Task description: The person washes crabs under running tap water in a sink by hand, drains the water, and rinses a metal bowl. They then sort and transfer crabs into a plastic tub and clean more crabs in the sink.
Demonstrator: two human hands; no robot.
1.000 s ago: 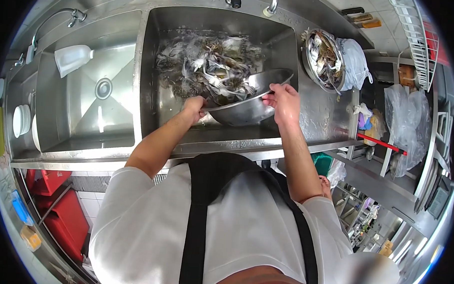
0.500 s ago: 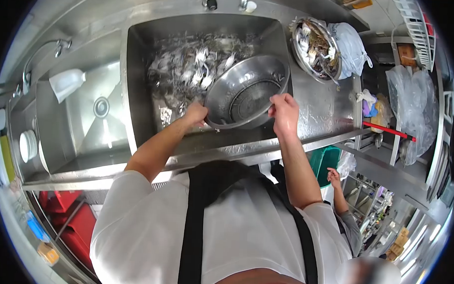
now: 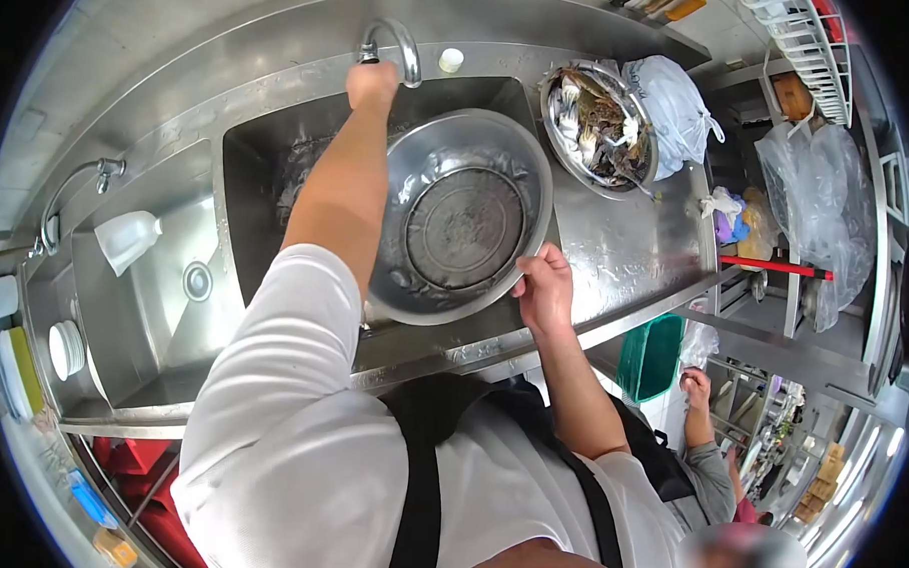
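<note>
My left hand (image 3: 373,83) reaches across the deep sink (image 3: 240,166) and is closed around the base of the faucet (image 3: 406,54), where its handle would be; the fingers hide that part. With its fingers closed on the near right rim, my right hand (image 3: 546,287) holds a large round metal basin (image 3: 464,229). The basin is tilted over the sink, its inside facing me, and it looks wet with no food in it. My left forearm and the basin hide most of what lies in the sink.
A metal bowl (image 3: 590,177) of crab-like pieces stands on the right counter beside a tied white plastic bag (image 3: 673,111). At left, a second sink (image 3: 163,304) holds a white jug (image 3: 126,240). Another person's hand (image 3: 695,386) shows near a green bin (image 3: 649,359).
My left hand has left the basin's rim and moved up to the faucet. The basin has shifted left and turned to face me more, still held by my right hand.
</note>
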